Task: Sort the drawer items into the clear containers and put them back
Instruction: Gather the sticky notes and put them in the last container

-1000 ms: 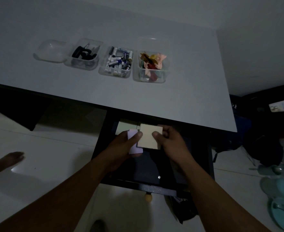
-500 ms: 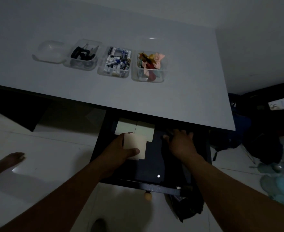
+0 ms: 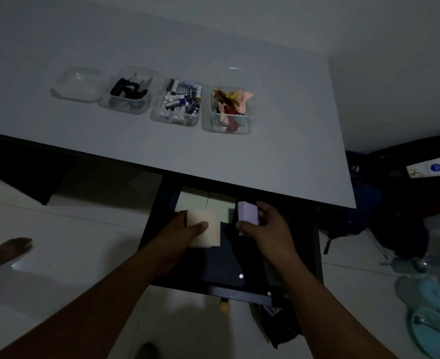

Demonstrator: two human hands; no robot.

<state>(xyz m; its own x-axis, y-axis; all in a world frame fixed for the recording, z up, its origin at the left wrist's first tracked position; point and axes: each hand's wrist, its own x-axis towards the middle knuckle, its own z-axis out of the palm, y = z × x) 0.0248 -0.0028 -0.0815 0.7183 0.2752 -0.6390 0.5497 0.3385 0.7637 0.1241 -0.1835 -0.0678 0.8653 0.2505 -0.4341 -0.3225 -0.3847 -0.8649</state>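
Note:
An open black drawer [image 3: 159, 224] sticks out under the white table [image 3: 278, 156]. Over it my left hand [image 3: 185, 229] grips a cream sticky-note pad [image 3: 209, 234], thumb across its top. My right hand [image 3: 268, 229] pinches a lilac note pad [image 3: 247, 216] just to the right. More pale pads [image 3: 200, 202] lie at the drawer's back. On the table stand clear containers in a row: an empty one [image 3: 77, 85], one with black clips [image 3: 129, 90], one with batteries [image 3: 178, 102], one with coloured paper pieces [image 3: 230, 107].
A round wooden knob [image 3: 224, 307] sits on the drawer front. A bare foot [image 3: 11, 248] rests on the white floor at the left. Dark bags [image 3: 395, 224] and teal sandals [image 3: 426, 307] lie to the right of the table.
My right hand, flat in the drawer half a second ago, has picked up the lilac pad. My left hand still holds the cream pad, shifted slightly.

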